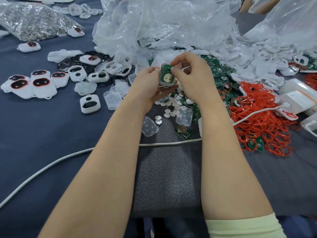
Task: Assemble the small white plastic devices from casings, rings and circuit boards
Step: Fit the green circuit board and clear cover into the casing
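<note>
A small white rounded plastic casing is held up just above the middle of the view, with a green circuit board lying in its open back. The left hand cradles the casing from below and from its 9 o'clock side, fingers curled around the edge. The right hand pinches the top of the board between thumb and forefinger. At 6 o'clock from the casing, small white round plastic buttons lie scattered on the dark blue cloth-covered table. At 3 o'clock is a heap of loose green boards, and at 4 o'clock a tangled pile of red rubber rings. At 9 o'clock sit white casings fitted with red rings. Crumpled clear plastic bags fill 12 o'clock, and a bag of small shiny metal parts lies at 10 o'clock. A white cable crosses at 7 o'clock.
</note>
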{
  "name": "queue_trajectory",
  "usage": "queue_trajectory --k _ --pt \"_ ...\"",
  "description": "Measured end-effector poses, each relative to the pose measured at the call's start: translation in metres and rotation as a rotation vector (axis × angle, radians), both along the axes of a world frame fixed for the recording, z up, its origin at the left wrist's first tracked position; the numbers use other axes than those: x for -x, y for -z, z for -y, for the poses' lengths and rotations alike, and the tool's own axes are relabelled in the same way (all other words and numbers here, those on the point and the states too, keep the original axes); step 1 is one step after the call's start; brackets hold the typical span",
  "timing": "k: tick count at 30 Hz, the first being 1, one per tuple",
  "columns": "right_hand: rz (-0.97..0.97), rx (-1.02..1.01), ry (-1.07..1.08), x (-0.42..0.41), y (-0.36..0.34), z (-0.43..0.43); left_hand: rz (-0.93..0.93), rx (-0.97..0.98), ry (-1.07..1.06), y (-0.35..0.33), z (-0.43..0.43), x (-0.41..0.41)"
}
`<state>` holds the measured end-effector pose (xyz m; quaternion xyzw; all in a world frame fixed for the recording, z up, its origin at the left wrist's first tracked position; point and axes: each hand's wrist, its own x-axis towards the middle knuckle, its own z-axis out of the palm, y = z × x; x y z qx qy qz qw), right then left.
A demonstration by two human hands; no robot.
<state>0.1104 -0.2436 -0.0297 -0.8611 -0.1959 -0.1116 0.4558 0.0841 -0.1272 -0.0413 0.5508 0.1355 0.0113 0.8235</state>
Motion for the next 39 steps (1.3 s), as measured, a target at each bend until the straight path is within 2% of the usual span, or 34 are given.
queue_trajectory --k 12,24,34,39 --pt "-0.048 -0.128 0.014 -0.0019 -0.0013 0.0008 -0.022 0.056 0.005 -0.0011 0.0021 0.0009" --pt "-0.061 -0.075 0.016 -0.0036 0.0016 -0.0007 -0.019 0.013 0.013 0.0006 0.0011 -0.0004" --pt "0.032 0.037 0.076 -0.0037 0.0062 -0.0047 0.011 0.016 -0.008 0.0003 0.0006 0.0006" --pt "0.042 0.019 0.089 -0.0033 0.0082 -0.0072 0.037 -0.033 -0.02 0.0022 0.0019 0.0022"
